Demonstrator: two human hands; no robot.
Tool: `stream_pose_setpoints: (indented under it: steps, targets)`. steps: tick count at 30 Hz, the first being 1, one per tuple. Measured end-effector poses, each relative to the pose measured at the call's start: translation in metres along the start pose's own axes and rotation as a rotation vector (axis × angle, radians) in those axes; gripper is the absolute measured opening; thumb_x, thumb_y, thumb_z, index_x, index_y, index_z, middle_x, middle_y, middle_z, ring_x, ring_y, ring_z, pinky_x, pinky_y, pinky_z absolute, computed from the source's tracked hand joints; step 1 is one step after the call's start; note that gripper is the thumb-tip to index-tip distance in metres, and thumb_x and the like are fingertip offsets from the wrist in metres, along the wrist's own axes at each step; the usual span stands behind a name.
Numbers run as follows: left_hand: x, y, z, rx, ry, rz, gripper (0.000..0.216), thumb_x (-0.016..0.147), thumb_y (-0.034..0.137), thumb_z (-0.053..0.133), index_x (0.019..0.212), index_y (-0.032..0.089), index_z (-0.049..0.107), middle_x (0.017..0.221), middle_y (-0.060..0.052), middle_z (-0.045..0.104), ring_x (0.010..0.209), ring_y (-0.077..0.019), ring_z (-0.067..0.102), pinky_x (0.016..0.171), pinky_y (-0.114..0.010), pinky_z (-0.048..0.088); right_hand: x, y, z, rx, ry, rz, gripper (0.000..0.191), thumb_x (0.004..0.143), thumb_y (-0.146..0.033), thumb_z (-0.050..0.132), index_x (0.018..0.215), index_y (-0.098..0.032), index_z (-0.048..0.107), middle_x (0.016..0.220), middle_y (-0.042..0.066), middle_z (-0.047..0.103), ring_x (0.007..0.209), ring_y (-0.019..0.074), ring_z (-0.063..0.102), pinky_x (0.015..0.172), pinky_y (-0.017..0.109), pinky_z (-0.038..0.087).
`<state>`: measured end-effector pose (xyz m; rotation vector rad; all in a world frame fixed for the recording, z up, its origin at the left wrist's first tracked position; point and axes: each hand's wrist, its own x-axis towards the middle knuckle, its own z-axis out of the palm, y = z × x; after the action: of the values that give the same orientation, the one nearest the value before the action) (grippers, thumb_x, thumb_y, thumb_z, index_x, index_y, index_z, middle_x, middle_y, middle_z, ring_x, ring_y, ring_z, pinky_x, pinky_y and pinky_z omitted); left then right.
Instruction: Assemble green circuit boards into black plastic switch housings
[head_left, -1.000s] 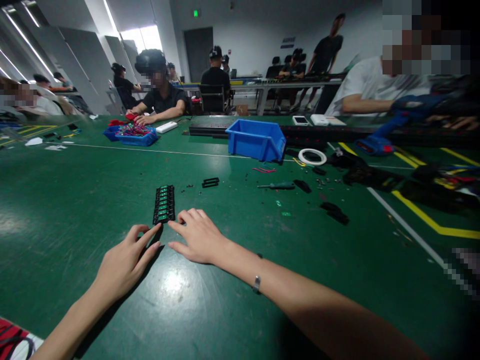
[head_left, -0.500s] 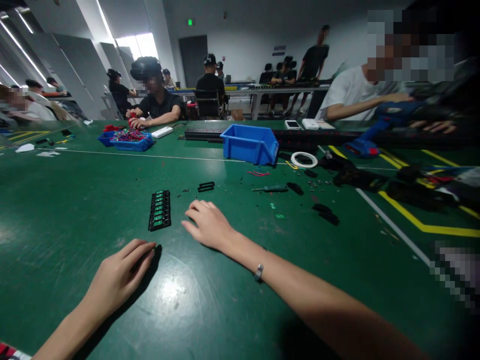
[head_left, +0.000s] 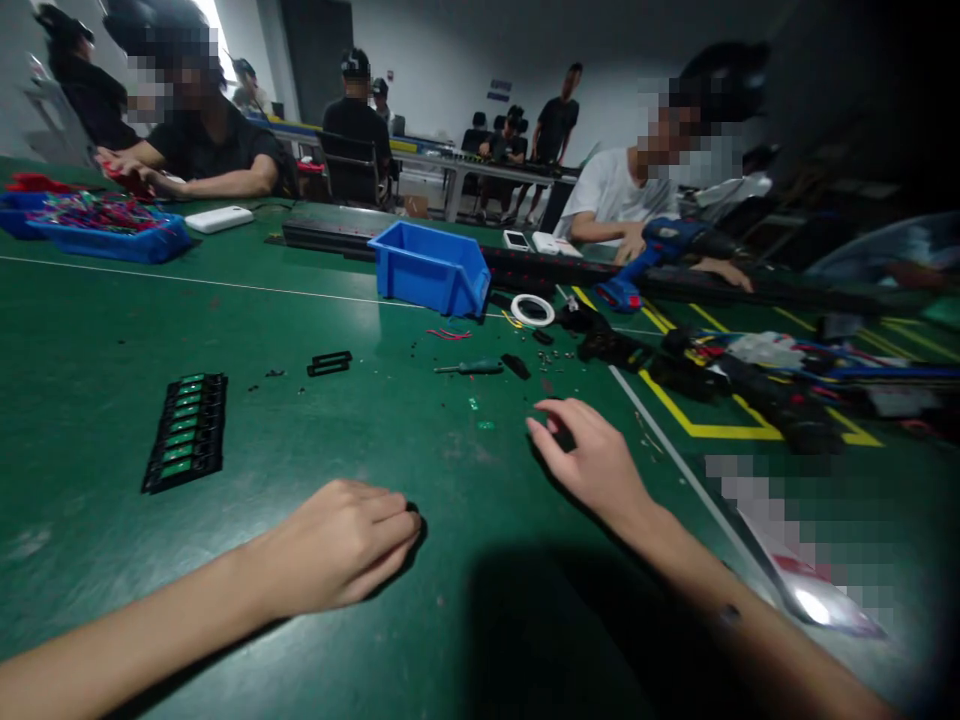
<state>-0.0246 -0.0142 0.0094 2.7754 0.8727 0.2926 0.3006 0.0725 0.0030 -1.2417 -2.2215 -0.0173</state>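
Observation:
My left hand (head_left: pixel 352 545) rests low over the green table with its fingers curled together. Whatever its fingertips hold, if anything, is hidden. Farther right, my right hand (head_left: pixel 592 460) reaches forward, thumb and index finger apart with a dark gap between them. It covers the spot where small black parts lay. Beyond it are a dark flat piece (head_left: pixel 515 366), a green-handled screwdriver (head_left: pixel 480 368) and small green circuit boards (head_left: pixel 486 425). To the left lies a black panel (head_left: pixel 219 420) with a row of green boards, and past it two black rectangular frames (head_left: pixel 328 364).
A blue bin (head_left: pixel 427 270) stands ahead, beside a white tape ring (head_left: pixel 532 310). Wires fill a blue tray (head_left: pixel 112 235) at left. A power drill (head_left: pixel 637 262) and dark tools lie at right. Co-workers sit across the table. A plastic bag (head_left: pixel 817 595) lies at right.
The view has turned right and closer. My right hand has left the area beside the panel and moved right over the black parts. My left hand has shifted right, fingers still together.

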Motion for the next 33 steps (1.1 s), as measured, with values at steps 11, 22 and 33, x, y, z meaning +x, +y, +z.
stream_pose_setpoints:
  steps: [11,22,33]
  targets:
    - [0.031,-0.018,0.015,-0.114,0.031,-0.105,0.030,0.105,0.026,0.037,0.126,0.021,0.057,0.089,-0.003,0.064,0.074,-0.0176,0.064,0.062,-0.031,0.047,-0.021,0.058,-0.007,-0.119,0.033,0.117,0.022,0.096,-0.042,0.062,0.095,-0.020,0.066,0.085,0.006,0.064,0.077,0.0220,0.063,0.070,0.035,0.048]
    - [0.025,-0.017,0.018,-0.171,0.169,-0.206,0.046,0.104,0.032,0.045,0.148,0.025,0.035,0.113,-0.006,0.066,0.088,-0.0202,0.069,0.070,-0.034,0.057,-0.004,-0.051,0.034,0.264,-0.382,-0.284,0.013,0.100,-0.032,0.057,0.106,-0.024,0.065,0.080,0.000,0.067,0.070,0.0153,0.057,0.065,0.030,0.037]
    - [0.026,-0.039,0.010,-0.134,0.240,-0.340,0.023,0.104,0.029,0.045,0.118,0.020,0.061,0.106,-0.008,0.061,0.093,-0.0201,0.061,0.082,-0.036,0.053,0.023,-0.023,0.044,0.197,-0.055,-0.038,0.017,0.097,-0.024,0.059,0.111,-0.018,0.066,0.093,0.006,0.067,0.087,0.0205,0.061,0.083,0.036,0.048]
